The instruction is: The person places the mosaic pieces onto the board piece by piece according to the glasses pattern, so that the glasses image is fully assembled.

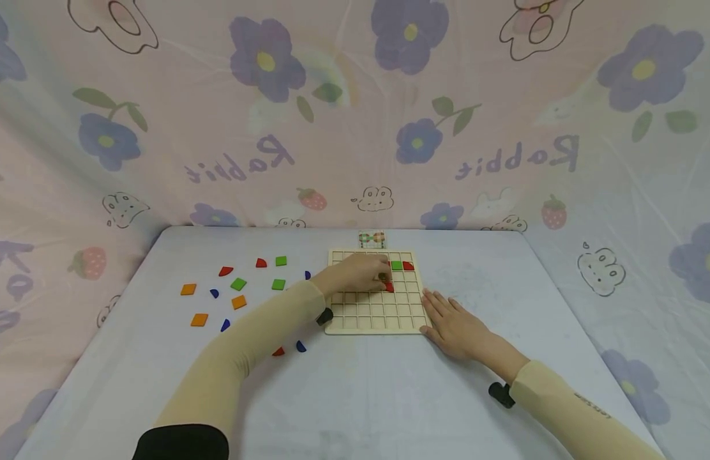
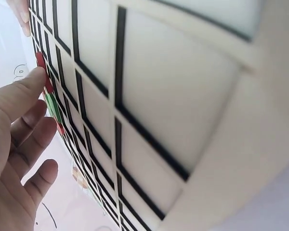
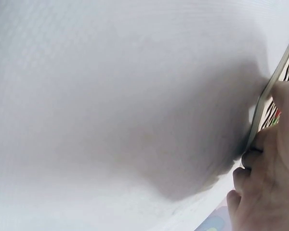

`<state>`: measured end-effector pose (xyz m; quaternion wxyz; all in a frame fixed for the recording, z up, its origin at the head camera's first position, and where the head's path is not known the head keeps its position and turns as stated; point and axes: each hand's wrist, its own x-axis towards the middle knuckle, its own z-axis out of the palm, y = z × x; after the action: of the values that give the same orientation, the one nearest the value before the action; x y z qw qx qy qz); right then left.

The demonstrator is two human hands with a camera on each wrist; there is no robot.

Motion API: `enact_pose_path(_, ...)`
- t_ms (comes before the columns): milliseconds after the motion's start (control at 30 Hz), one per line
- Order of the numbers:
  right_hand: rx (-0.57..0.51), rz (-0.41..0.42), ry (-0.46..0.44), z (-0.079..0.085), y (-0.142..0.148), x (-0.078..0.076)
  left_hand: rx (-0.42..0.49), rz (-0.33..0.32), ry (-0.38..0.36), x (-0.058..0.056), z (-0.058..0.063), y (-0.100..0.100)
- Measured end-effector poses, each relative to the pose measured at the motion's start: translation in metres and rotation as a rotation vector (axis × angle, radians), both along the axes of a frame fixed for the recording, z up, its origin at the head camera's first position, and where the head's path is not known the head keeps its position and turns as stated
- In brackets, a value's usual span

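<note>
A pale wooden grid board (image 1: 372, 322) lies on the table, with a green square (image 1: 396, 265) and a red quarter-round piece (image 1: 408, 266) in its upper right cells. My left hand (image 1: 357, 271) reaches over the board's upper middle. In the left wrist view its thumb tip touches a red piece (image 2: 40, 58), the other fingers loosely bent beside a green piece (image 2: 53, 106). My right hand (image 1: 455, 326), fingers extended, rests at the board's right edge; the right wrist view shows its thumb and fingertips along that rim (image 3: 262, 103).
Left of the board lie scattered orange squares (image 1: 199, 320), green squares (image 1: 238, 284), red quarter-rounds (image 1: 225, 271) and blue half-rounds (image 1: 214, 293). A small patterned card (image 1: 372, 239) sits behind the board. Printed cloth (image 1: 355, 128) hangs beyond the white table (image 1: 475, 268).
</note>
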<state>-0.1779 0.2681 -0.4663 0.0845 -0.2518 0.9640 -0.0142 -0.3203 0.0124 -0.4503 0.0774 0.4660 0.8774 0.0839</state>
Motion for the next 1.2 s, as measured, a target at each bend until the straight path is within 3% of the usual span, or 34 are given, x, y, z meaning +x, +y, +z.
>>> enact_pose_path(433, 0.008, 0.000, -0.006, 0.002, -0.002, 0.002, 0.032, -0.016, 0.011, 0.002, 0.000, 0.001)
enact_pose_path(800, 0.013, 0.005, 0.002, 0.000, -0.001, 0.001, 0.042, 0.020, -0.018, 0.001, -0.001, -0.001)
enact_pose_path(1000, 0.012, -0.002, -0.014, -0.001, -0.001, 0.000, 0.091, 0.091, -0.072, -0.002, 0.005, -0.019)
enact_pose_path(1200, 0.018, -0.013, -0.023, 0.000, -0.001, 0.000, 0.146, 0.148, -0.068, -0.007, 0.015, -0.053)
